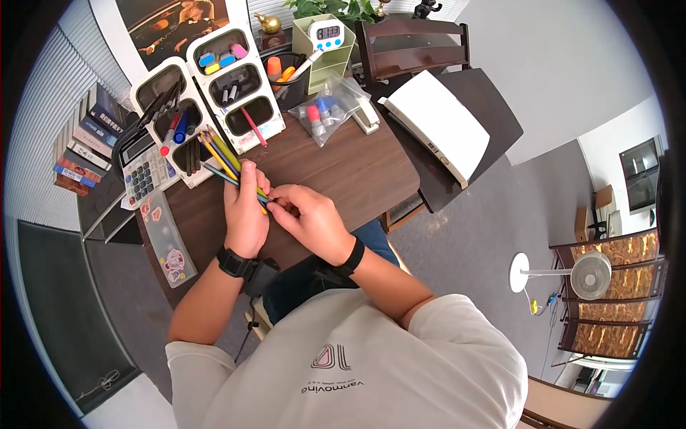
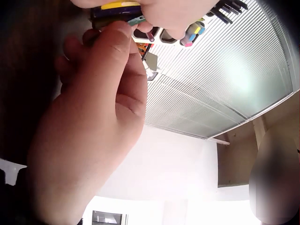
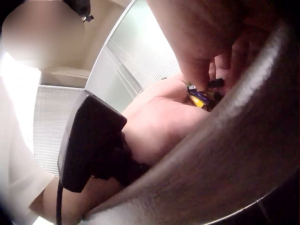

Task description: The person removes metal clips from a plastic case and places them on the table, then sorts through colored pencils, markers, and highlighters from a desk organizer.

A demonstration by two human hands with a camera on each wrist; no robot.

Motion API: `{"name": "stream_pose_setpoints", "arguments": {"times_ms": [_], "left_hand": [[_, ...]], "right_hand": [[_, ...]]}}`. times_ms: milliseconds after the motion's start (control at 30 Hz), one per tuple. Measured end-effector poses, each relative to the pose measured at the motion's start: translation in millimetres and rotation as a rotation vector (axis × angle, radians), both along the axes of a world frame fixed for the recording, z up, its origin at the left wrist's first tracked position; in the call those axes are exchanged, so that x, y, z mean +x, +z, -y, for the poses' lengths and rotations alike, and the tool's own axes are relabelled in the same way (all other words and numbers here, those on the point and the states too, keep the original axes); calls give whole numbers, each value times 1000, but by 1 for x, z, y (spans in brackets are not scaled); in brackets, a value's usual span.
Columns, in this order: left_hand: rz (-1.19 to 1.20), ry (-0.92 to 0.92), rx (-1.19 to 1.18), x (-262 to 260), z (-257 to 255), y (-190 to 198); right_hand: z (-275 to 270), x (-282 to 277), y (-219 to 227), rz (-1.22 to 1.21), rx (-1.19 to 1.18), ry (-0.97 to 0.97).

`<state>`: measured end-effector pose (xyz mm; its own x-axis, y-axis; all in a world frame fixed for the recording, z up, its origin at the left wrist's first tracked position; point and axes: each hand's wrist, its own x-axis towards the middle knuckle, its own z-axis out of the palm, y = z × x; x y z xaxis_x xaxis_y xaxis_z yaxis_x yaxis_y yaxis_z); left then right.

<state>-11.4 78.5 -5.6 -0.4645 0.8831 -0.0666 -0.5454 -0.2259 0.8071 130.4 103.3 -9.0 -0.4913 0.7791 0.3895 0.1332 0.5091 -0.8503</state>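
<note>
In the head view a bundle of coloured pencils slants over the desk, its upper ends beside the white organizer. My left hand grips the bundle, thumb along the top. Close against it, my right hand pinches the lower pencil ends with thumb and fingers. The left wrist view has my left hand at the top round the pencils, and my right hand with its thumb at their ends. In the right wrist view, both my left hand and right hand partly hide the pencils.
A calculator and a stickered clear case lie at the left. Behind are a black mesh cup, a green holder with a timer, a bag of markers and a stapler. A white box lies right.
</note>
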Motion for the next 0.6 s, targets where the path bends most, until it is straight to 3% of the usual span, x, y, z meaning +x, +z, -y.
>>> {"name": "stream_pose_setpoints", "arguments": {"times_ms": [100, 167, 267, 333, 467, 600], "left_hand": [[15, 9, -13, 0, 1, 6], [33, 4, -16, -3, 1, 8], [100, -109, -16, -9, 5, 3], [69, -106, -88, -12, 2, 5], [99, -79, -108, -4, 2, 17], [34, -47, -103, -4, 3, 15]], "right_hand": [[-1, 3, 3, -25, 42, -6], [-3, 10, 12, -164, 14, -77], [-19, 18, 15, -340, 163, -234], [-26, 19, 27, -333, 209, -299], [-59, 5, 40, -82, 363, -176], [-81, -23, 36, -2, 400, -192]]}}
